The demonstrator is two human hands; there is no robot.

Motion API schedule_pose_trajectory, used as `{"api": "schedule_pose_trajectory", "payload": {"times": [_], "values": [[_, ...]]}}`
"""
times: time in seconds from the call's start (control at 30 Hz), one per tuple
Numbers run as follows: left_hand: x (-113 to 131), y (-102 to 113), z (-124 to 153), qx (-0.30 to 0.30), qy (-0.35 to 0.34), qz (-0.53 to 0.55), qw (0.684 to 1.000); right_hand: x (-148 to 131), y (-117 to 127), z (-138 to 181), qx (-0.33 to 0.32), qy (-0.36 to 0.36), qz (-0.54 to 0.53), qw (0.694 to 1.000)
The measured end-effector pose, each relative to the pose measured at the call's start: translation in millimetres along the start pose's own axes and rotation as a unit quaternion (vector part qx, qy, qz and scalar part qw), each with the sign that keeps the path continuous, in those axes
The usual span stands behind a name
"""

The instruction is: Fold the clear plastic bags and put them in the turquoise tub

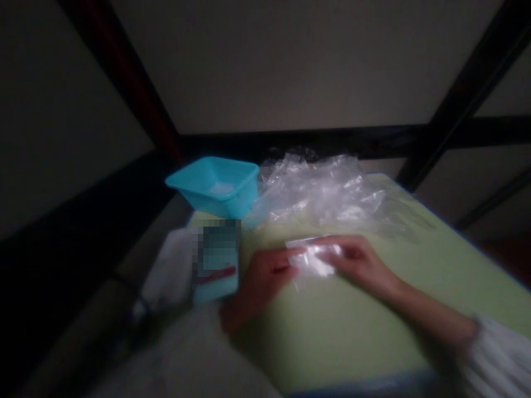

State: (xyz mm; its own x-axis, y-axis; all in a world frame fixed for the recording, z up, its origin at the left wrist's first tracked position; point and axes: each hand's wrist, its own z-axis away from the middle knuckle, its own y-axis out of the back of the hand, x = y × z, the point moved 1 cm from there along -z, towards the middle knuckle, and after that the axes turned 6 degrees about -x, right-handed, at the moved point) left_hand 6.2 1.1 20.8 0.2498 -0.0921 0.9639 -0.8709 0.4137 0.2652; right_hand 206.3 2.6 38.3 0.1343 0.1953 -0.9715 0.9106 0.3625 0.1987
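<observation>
A small clear plastic bag is stretched between my two hands, low over the pale green tabletop. My left hand pinches its left side between thumb and fingers. At the bag's right side, my right hand is closed on it, fingers along the upper edge. Glare and blur hide whether anything lies inside the bag. Behind my hands spreads a loose heap of clear plastic bags.
A turquoise plastic basin with something whitish inside stands at the table's back left. Nearer, left of my left hand, is a pale green box-like item, partly pixelated, beside white material. The green table meets dark beams behind.
</observation>
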Motion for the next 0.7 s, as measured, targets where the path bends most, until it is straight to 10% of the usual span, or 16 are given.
{"api": "schedule_pose_trajectory", "payload": {"times": [0.7], "values": [[13.2, -1.4, 4.5, -0.021, 0.039, 0.058, 0.997, 2.5, -2.3, 1.5, 0.023, 0.034, -0.025, 0.999]]}}
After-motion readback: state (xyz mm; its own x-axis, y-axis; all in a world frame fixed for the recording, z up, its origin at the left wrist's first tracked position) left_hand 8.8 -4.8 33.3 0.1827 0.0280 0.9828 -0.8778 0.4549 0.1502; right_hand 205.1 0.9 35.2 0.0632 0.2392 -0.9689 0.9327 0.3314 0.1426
